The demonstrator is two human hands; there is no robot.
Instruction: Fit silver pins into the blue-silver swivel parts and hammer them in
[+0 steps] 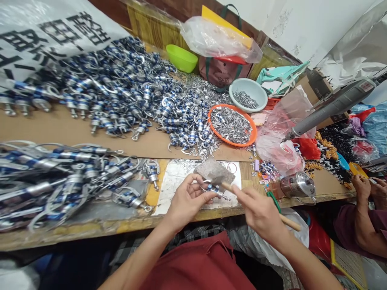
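Observation:
My left hand [186,199] pinches a small blue and silver clasp [213,189] over a white sheet [175,177] at the bench's front edge. My right hand [260,213] is wrapped round the wooden handle [290,222] of a hammer. The hammer's grey metal head [214,171] hovers just above the clasp. To the left lies a heap of finished blue and silver clasps [66,181], and a much larger heap [121,88] spreads across the back of the bench.
An orange bowl [249,141] and a pale bowl [261,94] hold small metal parts. A green bowl [181,58], plastic bags, a grey power tool [329,106] and a steel pot [298,185] stand to the right. Another person's hands [367,187] work at far right.

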